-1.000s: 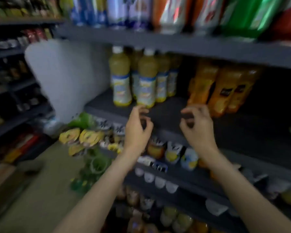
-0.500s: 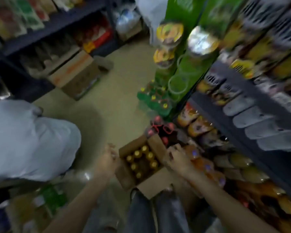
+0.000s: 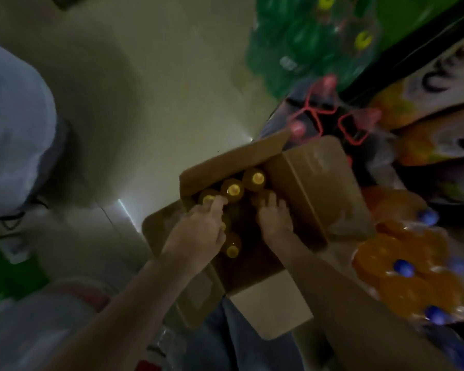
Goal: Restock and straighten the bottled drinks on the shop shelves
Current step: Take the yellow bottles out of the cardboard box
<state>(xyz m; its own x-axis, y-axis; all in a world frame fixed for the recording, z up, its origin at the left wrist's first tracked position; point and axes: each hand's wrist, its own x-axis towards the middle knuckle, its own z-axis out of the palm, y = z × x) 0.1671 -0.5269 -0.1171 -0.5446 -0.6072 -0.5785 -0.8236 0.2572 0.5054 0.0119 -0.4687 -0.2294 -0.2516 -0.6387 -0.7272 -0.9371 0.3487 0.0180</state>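
Cardboard box [image 3: 319, 188]: five yellow-capped bottles [image 3: 234, 190].

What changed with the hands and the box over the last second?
Both hands dropped from the shelf into the open cardboard box. The left hand now touches a yellow-capped bottle; the right hand reaches among the others. The box stayed on the floor.

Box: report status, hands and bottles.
Both hands in the box. Left hand fingers on a bottle cap, grip unclear. Right hand reaching among bottles. Flaps open, nothing blocking.
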